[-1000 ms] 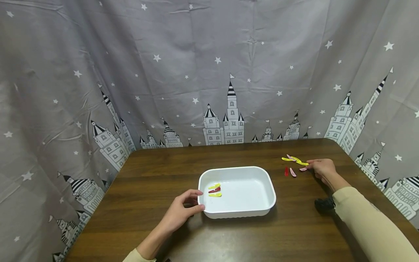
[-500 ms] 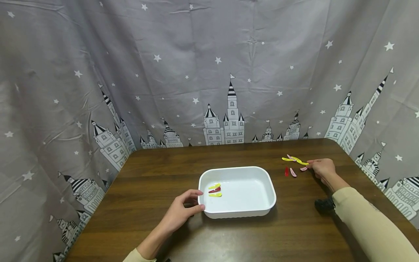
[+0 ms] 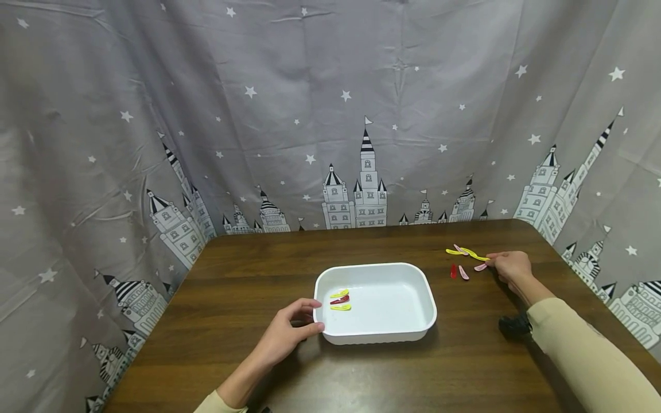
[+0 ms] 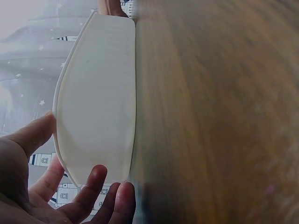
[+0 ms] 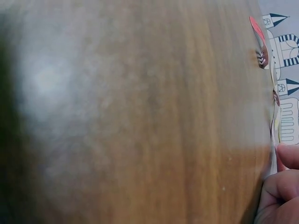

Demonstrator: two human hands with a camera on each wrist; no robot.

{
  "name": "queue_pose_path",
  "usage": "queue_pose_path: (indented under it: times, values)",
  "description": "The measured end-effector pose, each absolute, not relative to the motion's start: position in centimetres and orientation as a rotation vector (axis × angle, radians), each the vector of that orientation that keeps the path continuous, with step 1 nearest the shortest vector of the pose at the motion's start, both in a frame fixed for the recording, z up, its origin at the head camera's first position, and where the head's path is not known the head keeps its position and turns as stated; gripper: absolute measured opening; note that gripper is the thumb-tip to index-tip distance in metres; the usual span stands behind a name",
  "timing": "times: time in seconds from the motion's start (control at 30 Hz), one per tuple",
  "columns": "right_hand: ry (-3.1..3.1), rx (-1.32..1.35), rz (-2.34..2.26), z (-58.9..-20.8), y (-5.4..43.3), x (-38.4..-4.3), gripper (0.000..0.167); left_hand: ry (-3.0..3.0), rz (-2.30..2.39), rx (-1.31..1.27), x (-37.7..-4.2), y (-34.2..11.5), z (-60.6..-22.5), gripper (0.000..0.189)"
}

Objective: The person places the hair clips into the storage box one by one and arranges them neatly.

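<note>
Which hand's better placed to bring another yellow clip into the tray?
Probably the right hand: it's at a yellow clip, while the left hand touches the white tray, away from that clip.

From where I stand, the left sleeve (image 3: 219, 403) and right sleeve (image 3: 583, 350) look pale beige, a small black device (image 3: 514, 326) at the latter's end; left hand (image 3: 284, 332) and right hand (image 3: 513, 271) bare.
</note>
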State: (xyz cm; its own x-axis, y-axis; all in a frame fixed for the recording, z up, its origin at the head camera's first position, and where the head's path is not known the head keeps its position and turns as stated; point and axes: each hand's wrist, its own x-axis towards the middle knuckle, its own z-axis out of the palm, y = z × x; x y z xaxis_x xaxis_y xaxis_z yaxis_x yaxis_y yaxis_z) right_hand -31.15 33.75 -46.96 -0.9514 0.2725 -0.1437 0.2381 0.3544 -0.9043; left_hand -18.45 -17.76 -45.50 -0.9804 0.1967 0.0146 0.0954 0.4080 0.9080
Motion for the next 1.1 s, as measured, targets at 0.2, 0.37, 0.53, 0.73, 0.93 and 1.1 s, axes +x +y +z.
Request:
queue_pose_path:
  times: [0.2, 0.37, 0.53, 0.73, 0.93, 1.1]
  values:
    - [-2.583, -0.483, 1.67, -46.9, 33.9, -30.8, 0.04, 2.549, 1.64, 0.277, -18.4, -17.8, -45.6, 0.04]
    - [-2.579, -0.438, 1.663, -46.7, 34.1, -30.5, 0.041, 2.541, 1.654, 0.286, -18.4, -17.9, -45.7, 0.039]
    - [-2.611, -0.414, 1.608, -46.0, 34.0, -30.3, 0.04, 2.542, 1.655, 0.289, -18.5, -17.9, -45.5, 0.039]
    - [-2.672, -0.348, 1.575, -45.0, 33.3, -29.9, 0.042, 2.539, 1.654, 0.276, -18.4, -17.9, -45.5, 0.039]
    - [-2.681, -0.271, 1.625, -44.3, 32.7, -29.7, 0.045, 2.54, 1.653, 0.269, -18.4, -17.8, -45.5, 0.039]
    - [-2.676, -0.224, 1.653, -43.7, 32.0, -29.6, 0.046, 2.546, 1.651, 0.271, -18.4, -17.9, -45.5, 0.038]
